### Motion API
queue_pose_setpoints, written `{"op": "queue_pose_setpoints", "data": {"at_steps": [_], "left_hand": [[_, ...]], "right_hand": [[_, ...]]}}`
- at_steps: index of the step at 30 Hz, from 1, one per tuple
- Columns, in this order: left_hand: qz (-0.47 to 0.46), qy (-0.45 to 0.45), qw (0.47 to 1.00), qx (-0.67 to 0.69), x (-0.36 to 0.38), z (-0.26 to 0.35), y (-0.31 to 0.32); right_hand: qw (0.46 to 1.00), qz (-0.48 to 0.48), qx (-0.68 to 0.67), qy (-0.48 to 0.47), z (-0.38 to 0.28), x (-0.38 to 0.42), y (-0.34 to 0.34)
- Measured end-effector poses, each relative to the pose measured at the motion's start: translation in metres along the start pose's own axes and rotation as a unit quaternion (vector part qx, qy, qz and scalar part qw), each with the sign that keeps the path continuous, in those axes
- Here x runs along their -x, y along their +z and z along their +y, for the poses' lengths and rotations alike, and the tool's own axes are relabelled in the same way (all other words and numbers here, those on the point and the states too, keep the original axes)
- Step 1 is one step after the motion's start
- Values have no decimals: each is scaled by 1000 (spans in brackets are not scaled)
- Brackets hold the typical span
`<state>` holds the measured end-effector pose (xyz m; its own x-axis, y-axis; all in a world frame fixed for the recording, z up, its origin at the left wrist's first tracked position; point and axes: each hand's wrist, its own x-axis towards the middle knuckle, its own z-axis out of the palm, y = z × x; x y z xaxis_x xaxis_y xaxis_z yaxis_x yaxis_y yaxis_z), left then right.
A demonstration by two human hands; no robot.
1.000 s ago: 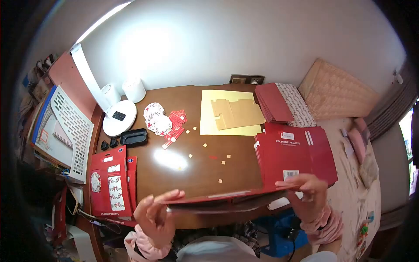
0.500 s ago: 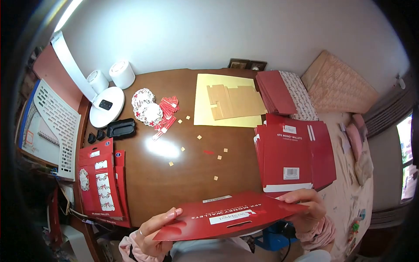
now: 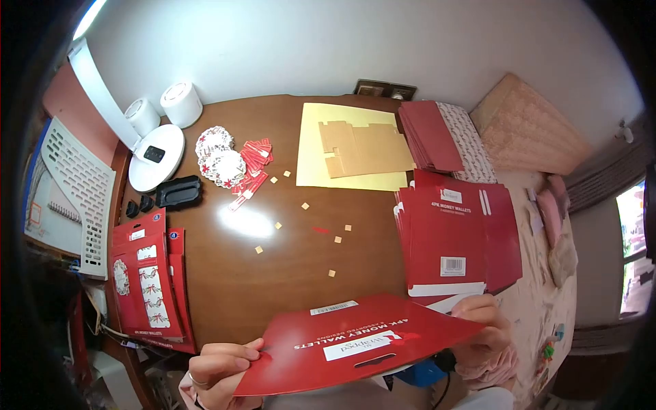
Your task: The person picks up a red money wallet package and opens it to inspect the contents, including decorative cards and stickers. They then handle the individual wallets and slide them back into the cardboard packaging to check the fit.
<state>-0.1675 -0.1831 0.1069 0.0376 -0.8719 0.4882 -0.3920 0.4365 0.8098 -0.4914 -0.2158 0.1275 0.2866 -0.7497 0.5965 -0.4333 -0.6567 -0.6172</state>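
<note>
A red cardboard money wallet pack (image 3: 294, 365), printed "4PK MONEY WALLETS" with a hang slot, spans the front edge of the desk between my hands. Its left edge is pinched by my left hand (image 3: 222, 372), thumb and fingers closed over it. At the opposite end, my right hand (image 3: 482, 331) grips the other edge. The printing appears upside down to me. Just beyond my right hand lies a stack of flat red wallet packs (image 3: 454, 239). Several small yellowish squares (image 3: 332, 273) are scattered on the desk beyond the held pack.
Filled red packs (image 3: 140, 280) lie at the left edge. Round wreath cards (image 3: 222, 167), red strips (image 3: 249, 188), a black tray (image 3: 179, 193) and a white lamp (image 3: 157, 164) stand farther back. Brown card (image 3: 365, 150) rests on yellow sheet (image 3: 311, 164); dark red folders (image 3: 430, 137) sit back right.
The held pack has tilted, showing more of its printed face, and its left corner has come lower with my left hand. The whole view has shifted slightly.
</note>
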Motion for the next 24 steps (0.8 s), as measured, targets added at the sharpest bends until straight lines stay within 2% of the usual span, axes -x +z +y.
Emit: {"op": "queue_pose_setpoints", "data": {"at_steps": [3,5,7,9,11,13,14,18,20,24], "left_hand": [[13,5,1000,1,1,-6,4],[37,42,998,34,-1,-10,7],[58,46,997,31,-3,-7,11],[75,25,996,-37,-9,0,13],[100,48,994,-23,-10,-6,18],[110,46,990,-81,-11,-6,18],[125,45,989,-60,-14,-2,22],[107,93,987,-70,-16,-9,15],[37,103,987,-117,-17,-7,9],[25,99,984,-147,-17,-3,6]], "right_hand": [[1000,-14,7,-6,-5,-7,-1],[999,-42,1,13,-9,-11,-2],[999,-25,2,24,-10,-10,2],[999,-9,1,34,-10,-9,6],[999,20,11,29,-7,-8,11],[999,8,30,22,-8,-10,8],[999,-5,52,14,-9,-11,6],[997,16,59,-45,-2,-9,9],[996,4,86,-31,-6,-12,8],[995,17,89,29,-12,-13,10]]}}
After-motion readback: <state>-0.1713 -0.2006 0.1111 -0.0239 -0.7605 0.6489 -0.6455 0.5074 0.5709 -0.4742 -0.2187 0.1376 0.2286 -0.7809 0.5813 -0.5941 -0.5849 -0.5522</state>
